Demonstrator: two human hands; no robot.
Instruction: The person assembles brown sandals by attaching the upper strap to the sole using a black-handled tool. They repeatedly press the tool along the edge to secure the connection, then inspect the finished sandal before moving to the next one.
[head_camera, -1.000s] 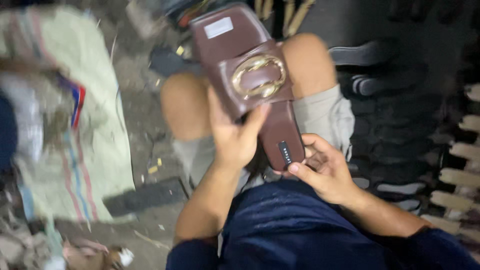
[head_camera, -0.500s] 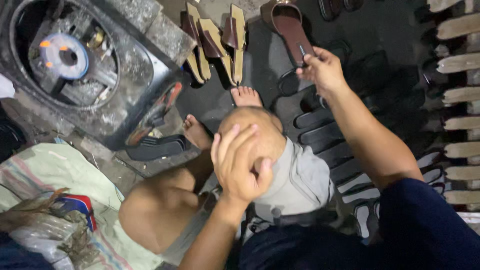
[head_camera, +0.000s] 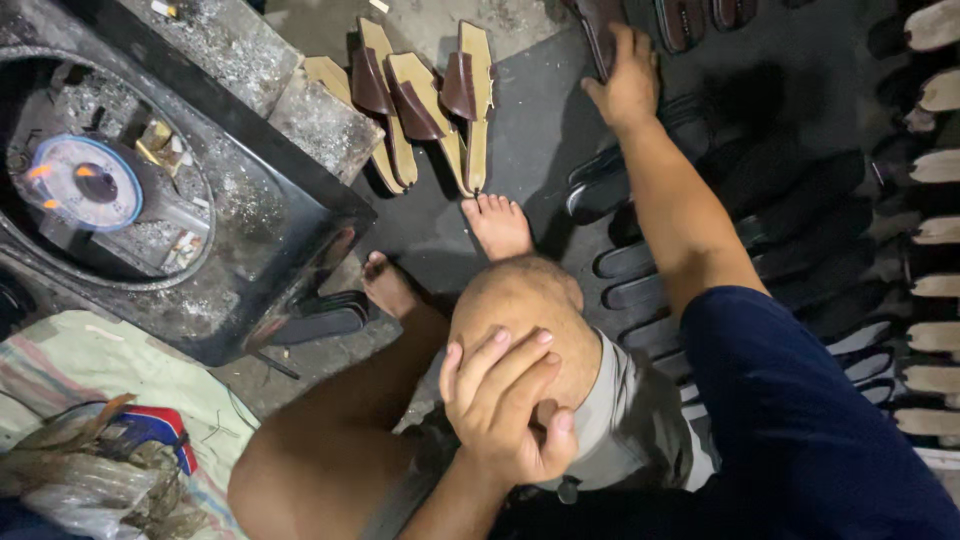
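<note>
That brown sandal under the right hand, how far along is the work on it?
Done, it seems: three brown-strapped sandals lie on their sides on the floor. In hand: the right hand rests on the brown sandal; its grip is hidden. The left hand rests on the knee. Left: rows of dark soles, without straps.

Dim concrete floor (head_camera: 520, 130) (dusty, grey).

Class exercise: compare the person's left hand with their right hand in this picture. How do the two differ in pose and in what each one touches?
The left hand rests close to the body, fingers spread over the bent knee; the right hand is stretched far forward at the end of a straight arm. The left hand touches only the knee, while the right hand lies on a dark brown sandal on the floor. Both are bare, with backs turned toward the camera.
</note>
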